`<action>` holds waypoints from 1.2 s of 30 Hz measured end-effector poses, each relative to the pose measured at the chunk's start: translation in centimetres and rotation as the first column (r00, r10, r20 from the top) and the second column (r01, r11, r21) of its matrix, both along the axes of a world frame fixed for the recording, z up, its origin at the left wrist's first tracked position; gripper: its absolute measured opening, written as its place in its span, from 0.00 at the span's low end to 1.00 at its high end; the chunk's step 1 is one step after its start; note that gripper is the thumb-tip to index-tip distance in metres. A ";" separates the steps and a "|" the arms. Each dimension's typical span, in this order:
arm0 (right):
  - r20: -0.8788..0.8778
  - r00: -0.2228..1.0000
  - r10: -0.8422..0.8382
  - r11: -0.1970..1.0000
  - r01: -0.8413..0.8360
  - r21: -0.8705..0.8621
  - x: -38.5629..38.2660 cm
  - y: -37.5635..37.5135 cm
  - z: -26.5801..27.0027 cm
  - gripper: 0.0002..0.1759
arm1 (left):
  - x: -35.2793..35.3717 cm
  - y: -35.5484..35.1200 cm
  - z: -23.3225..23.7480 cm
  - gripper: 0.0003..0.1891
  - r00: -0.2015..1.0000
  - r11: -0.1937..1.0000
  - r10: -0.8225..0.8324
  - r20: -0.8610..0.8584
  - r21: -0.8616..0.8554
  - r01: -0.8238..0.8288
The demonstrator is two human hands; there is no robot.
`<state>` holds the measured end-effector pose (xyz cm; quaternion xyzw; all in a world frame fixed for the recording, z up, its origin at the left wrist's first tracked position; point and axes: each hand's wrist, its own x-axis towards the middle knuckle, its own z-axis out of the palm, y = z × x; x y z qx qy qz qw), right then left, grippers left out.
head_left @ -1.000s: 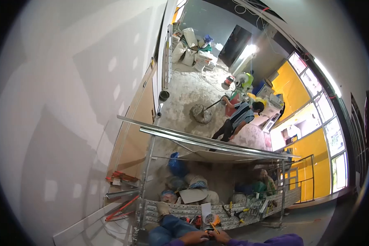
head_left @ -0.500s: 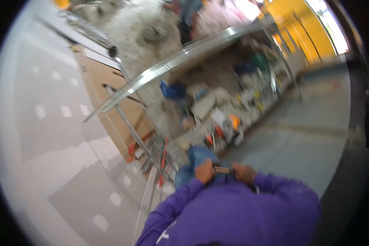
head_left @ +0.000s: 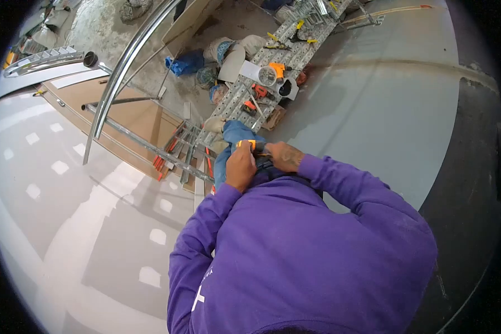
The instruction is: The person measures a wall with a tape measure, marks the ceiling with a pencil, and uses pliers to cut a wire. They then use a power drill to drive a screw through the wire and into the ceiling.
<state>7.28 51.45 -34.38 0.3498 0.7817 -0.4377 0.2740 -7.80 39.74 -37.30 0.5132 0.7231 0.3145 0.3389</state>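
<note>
At waist level, close against the purple sweatshirt, my left hand (head_left: 240,168) is closed around a small yellow-and-black tool (head_left: 246,145) whose kind I cannot make out. My right hand (head_left: 284,157) is right beside it, fingers curled in near the tool's dark end. What those fingers grip is mostly hidden. Below both hands are my legs in blue jeans (head_left: 238,132). One shoe (head_left: 215,124) stands at the near end of a perforated metal scaffold plank (head_left: 226,109).
On the plank lie a red-and-black cordless drill (head_left: 251,106), an orange tool (head_left: 279,69), a round clear tub (head_left: 266,76) and yellow-handled pliers (head_left: 298,38). A curved metal rail (head_left: 118,75) runs at the left. A patched plasterboard wall (head_left: 61,167) and a grey panel (head_left: 373,117) flank me.
The view has turned and tipped further down, and is sharper. Both hands stay together at the waist. The yellow part of the tool now shows at my left hand.
</note>
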 end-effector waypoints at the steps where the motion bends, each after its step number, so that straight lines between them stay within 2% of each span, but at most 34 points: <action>1: -0.006 0.999 -0.053 0.998 0.053 0.046 -0.3 -1.3 -1.1 0.14 | 0.5 -0.2 -0.1 0.11 1.000 0.999 -0.013 -0.001 -0.033 0.013; 5: -0.066 0.987 -0.147 0.980 0.155 0.128 2.6 -3.0 -0.8 0.15 | 2.5 -1.5 0.0 0.13 1.000 0.993 -0.029 0.004 -0.112 0.029; 8: 0.314 0.948 0.055 0.997 -0.070 0.037 3.5 -0.9 3.8 0.16 | 3.7 -2.1 0.0 0.14 1.000 0.993 -0.031 0.007 -0.116 0.031; 12: 0.146 0.989 0.022 0.983 -0.048 0.180 6.7 -2.5 0.2 0.19 | 4.8 -1.6 -0.3 0.14 0.991 0.983 -0.116 0.068 -0.137 0.124; 15: 0.179 0.984 0.022 0.984 -0.053 0.171 5.9 -3.3 -1.1 0.18 | 5.1 -1.4 -0.8 0.15 0.971 0.961 -0.190 0.144 -0.174 0.214; 18: 0.101 0.986 0.136 0.984 -0.122 -0.129 6.6 0.5 -0.4 0.17 | 4.0 -0.5 -1.3 0.16 0.934 0.949 -0.191 0.302 -0.185 0.254; 19: 0.139 0.986 0.091 0.970 -0.056 -0.235 7.4 1.9 -0.9 0.18 | 3.5 -0.5 -1.3 0.16 0.912 0.946 -0.178 0.370 -0.192 0.263; 21: 0.221 0.975 0.021 0.900 0.078 -0.429 8.9 5.9 -2.0 0.18 | 1.8 -0.7 -3.0 0.17 0.919 0.937 -0.084 0.386 -0.284 0.205; 22: 0.170 0.985 -0.033 0.938 0.090 -0.336 10.0 7.7 -3.4 0.19 | 0.8 -1.0 -4.4 0.18 0.922 0.927 -0.032 0.386 -0.334 0.172; 24: 0.059 0.990 -0.128 0.980 0.135 -0.145 12.4 10.5 -8.1 0.19 | -1.1 -2.2 -7.7 0.17 0.899 0.858 0.220 0.378 -0.514 0.005; 26: 0.117 0.955 -0.271 0.958 0.279 -0.062 13.4 13.0 -13.8 0.18 | -3.5 -5.0 -13.2 0.18 0.904 0.772 0.287 0.317 -0.635 -0.022; 28: 0.131 0.887 -0.443 0.895 0.445 0.015 14.5 15.2 -22.1 0.17 | -4.9 -7.3 -16.5 0.21 0.974 0.674 0.175 0.141 -0.739 -0.014; 30: 0.098 0.765 -0.637 0.771 0.635 0.054 15.6 15.3 -33.9 0.17 | -4.5 -10.8 -20.5 0.32 0.971 0.615 0.188 0.148 -0.788 0.001; 32: 0.249 0.764 -0.595 0.801 0.589 0.107 15.9 16.0 -44.3 0.13 | -2.7 -12.4 -23.2 0.47 0.971 0.380 0.206 0.121 -0.924 0.034; 33: 0.323 0.755 -0.571 0.817 0.562 0.129 15.9 16.3 -49.2 0.11 | -1.6 -13.5 -24.6 0.52 0.936 0.406 0.295 0.191 -0.912 0.058; 34: 0.310 0.900 -0.306 0.939 0.230 0.256 16.2 16.9 -53.9 0.11 | -0.1 -14.0 -26.2 0.57 0.887 0.431 0.383 0.259 -0.899 0.077; 35: 0.331 0.944 -0.009 0.922 -0.120 0.367 16.6 16.9 -58.5 0.11 | 1.0 -12.9 -26.9 0.56 0.913 0.379 0.366 0.181 -0.925 0.031; 36: 0.373 0.883 0.285 0.774 -0.442 0.453 17.0 16.9 -62.9 0.10 | 1.7 -10.7 -26.5 0.55 0.934 0.325 0.342 0.102 -0.946 -0.016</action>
